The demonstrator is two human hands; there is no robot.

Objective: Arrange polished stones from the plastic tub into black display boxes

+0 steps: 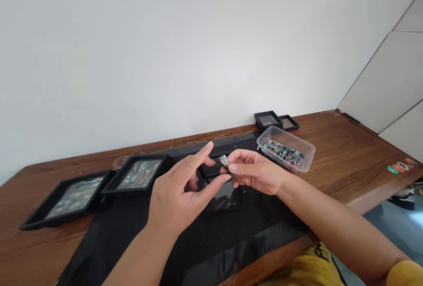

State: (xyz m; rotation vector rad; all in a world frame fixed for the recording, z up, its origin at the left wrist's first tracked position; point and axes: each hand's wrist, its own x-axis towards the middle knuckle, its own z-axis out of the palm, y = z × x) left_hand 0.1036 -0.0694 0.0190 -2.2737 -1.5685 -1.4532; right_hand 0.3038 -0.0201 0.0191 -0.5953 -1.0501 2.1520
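Note:
Between the thumb and fingers of my right hand (254,172) is a small shiny, multicoloured flat piece (224,160); its exact kind is too small to make out. My left hand (180,189) is beside it with thumb and index finger spread apart, and its thumb tip reaches close to the right fingers. Nothing shows in the left hand. Below both hands lies a black frame or box (211,169), partly hidden by the fingers, on a glossy black mat (231,237).
Two black frames with small pieces behind clear windows, a nearer frame (71,198) and another frame (139,175), lie left. A clear plastic tub (309,151) of similar shiny pieces stands right. Smaller black frames (268,120) sit by the wall (198,48). Stickers (401,166) mark the wooden table (350,158).

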